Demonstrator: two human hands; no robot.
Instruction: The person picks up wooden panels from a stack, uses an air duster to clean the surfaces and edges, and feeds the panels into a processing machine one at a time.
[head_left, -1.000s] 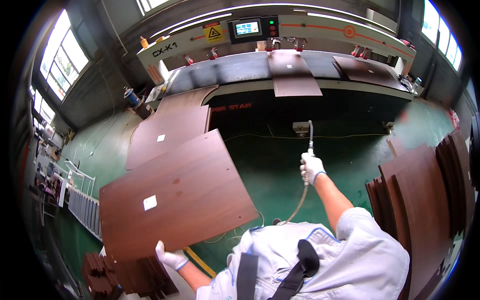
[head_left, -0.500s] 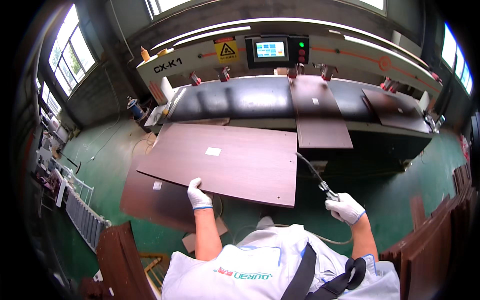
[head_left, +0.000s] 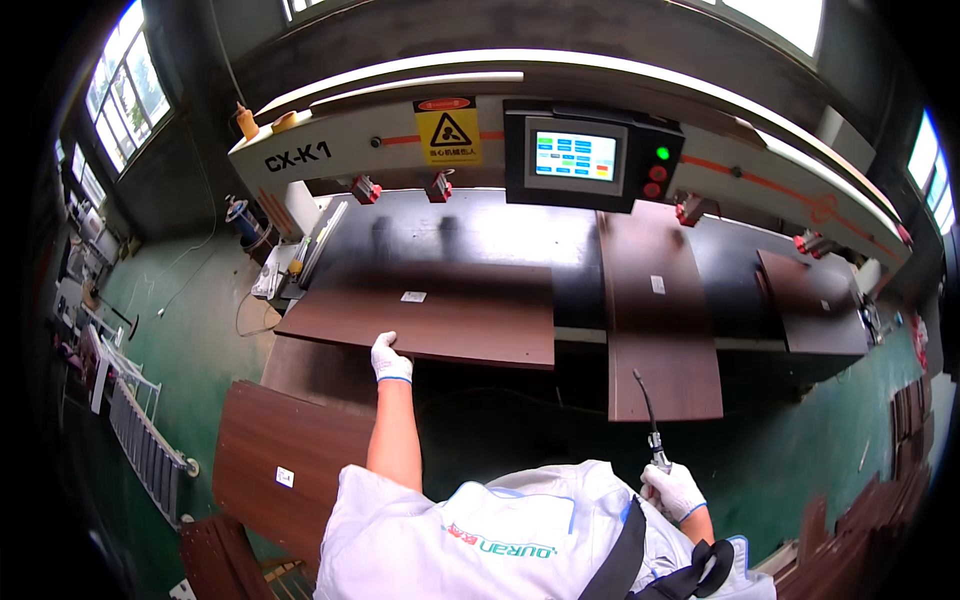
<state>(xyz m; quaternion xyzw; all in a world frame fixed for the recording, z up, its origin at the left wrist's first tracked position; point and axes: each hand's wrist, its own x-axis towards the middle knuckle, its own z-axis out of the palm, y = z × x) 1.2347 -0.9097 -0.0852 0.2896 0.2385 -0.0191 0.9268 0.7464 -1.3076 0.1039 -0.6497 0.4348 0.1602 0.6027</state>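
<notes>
My left hand (head_left: 391, 359), in a white glove, grips the near edge of a wide dark-brown wood panel (head_left: 480, 318), its thumb on top and its fingers out of sight below. The panel bears a small white label and lies over the front of the machine's black bed (head_left: 520, 230). In my gloved right hand (head_left: 675, 491) is an air blow gun (head_left: 654, 438), its thin nozzle pointing forward and up. The nozzle tip is near the front end of a second brown panel (head_left: 660, 340), which projects from the bed.
A long white machine with a control screen (head_left: 575, 157) and red clamps (head_left: 438, 187) spans the back. Another panel (head_left: 810, 300) lies at the bed's right end. A large panel (head_left: 285, 455) is low at left, a ladder (head_left: 150, 440) beyond it. More brown boards (head_left: 870, 530) stand at right.
I have come closer to the machine. The panel in my left hand has moved forward onto the bed. My right hand with the blow gun now sits lower, nearer my body.
</notes>
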